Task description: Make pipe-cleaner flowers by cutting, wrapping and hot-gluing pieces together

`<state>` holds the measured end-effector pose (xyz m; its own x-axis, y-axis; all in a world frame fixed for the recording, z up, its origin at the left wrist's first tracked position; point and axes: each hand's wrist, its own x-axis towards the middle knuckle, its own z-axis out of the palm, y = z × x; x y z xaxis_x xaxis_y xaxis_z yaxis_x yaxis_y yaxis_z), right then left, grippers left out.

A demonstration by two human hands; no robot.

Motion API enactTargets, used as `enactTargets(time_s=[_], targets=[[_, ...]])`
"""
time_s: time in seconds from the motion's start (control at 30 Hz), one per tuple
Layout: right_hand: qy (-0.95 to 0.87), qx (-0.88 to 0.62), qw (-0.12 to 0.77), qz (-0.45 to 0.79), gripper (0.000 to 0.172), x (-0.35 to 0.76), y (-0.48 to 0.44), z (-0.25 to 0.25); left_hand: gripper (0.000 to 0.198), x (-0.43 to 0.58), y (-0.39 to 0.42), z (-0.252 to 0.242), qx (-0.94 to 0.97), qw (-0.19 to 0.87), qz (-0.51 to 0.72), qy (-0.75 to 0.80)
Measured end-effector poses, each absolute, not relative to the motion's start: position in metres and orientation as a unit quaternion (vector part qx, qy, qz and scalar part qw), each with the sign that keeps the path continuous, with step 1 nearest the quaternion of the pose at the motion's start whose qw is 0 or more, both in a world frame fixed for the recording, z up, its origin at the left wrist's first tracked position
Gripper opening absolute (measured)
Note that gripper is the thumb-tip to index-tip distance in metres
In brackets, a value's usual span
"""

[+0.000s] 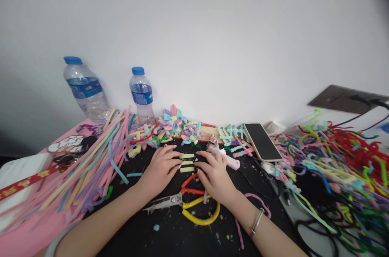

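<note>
Short pale-yellow pipe-cleaner pieces (187, 169) lie between the left hand (161, 168) and right hand (217, 172), curved fingers (173, 154) at their ends; whether either hand pinches them, I cannot tell. The right hand partly hides red-and-yellow-handled scissors (176, 199). Beyond the left hand stand two blue-labelled water bottles (141, 94), their print too blurred to read.

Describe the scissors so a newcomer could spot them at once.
Start at the black work surface below the white wall. Between the left forearm and right forearm lie the scissors. Unlike the pale-yellow strips just beyond, they have metal blades, one orange-red handle loop and one yellow loop.
</note>
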<state>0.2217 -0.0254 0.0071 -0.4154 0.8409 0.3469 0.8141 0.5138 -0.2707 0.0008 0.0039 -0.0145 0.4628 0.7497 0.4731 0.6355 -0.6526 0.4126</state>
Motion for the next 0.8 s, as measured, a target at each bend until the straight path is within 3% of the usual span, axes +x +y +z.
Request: enactTargets(time_s=[0.17,0.57,0.7,0.8], targets=[[-0.844,-0.482,0.234,0.019,0.021,0.221,-0.025,0.008,0.023,0.001,0.004,-0.015,0.848,0.092,0.324,0.409],[-0.810,-0.447,0.380,-0.005,0.025,0.229,-0.023,0.011,0.023,0.001,0.002,-0.009,0.832,0.107,0.355,0.412],[-0.812,-0.436,0.387,-0.019,0.042,0.232,-0.023,0.010,0.022,0.001,0.002,-0.005,0.826,0.100,0.375,0.408],[-0.819,-0.418,0.394,-0.014,0.043,0.234,-0.024,0.012,0.023,0.001,0.002,-0.004,0.826,0.097,0.384,0.401]])
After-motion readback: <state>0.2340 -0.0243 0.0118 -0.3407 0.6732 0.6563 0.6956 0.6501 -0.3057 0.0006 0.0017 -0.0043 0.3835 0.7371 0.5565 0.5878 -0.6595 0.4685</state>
